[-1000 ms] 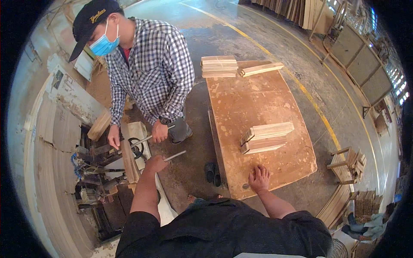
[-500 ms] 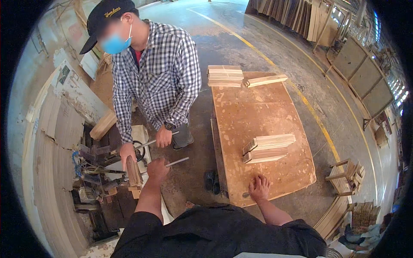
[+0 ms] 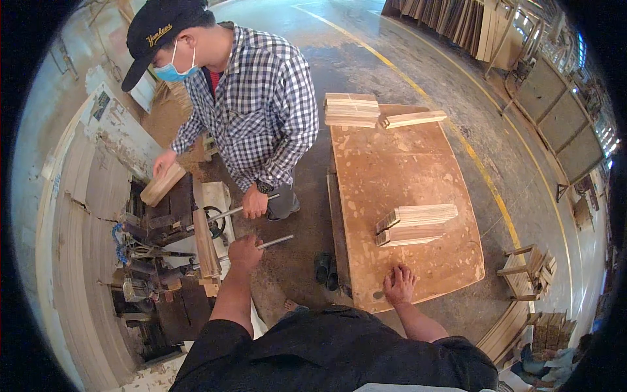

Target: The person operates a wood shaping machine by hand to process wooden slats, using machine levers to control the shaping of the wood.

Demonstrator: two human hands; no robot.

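Observation:
My left hand (image 3: 245, 253) is closed around a metal lever (image 3: 277, 241) on the woodworking machine (image 3: 157, 261). Close to it, a long wooden piece (image 3: 206, 243) sits on the machine. My right hand (image 3: 400, 285) lies flat with spread fingers on the near edge of the brown tabletop (image 3: 418, 176). Just beyond it lies a small stack of wooden strips (image 3: 418, 224). Across the machine, a co-worker in a checked shirt (image 3: 251, 98) grips a second metal lever (image 3: 228, 213) with one hand and touches a thick wooden block (image 3: 162, 185) with the other.
More wood pieces (image 3: 351, 109) are stacked at the table's far left corner, beside a single strip (image 3: 415, 118). A small wooden rack (image 3: 526, 271) stands to the right of the table. Dark sandals (image 3: 326, 269) lie on the floor between machine and table.
The co-worker's one hand has left the wooden piece on the machine and moved away to the thick block. My left hand stays on its lever; my right hand still rests on the table.

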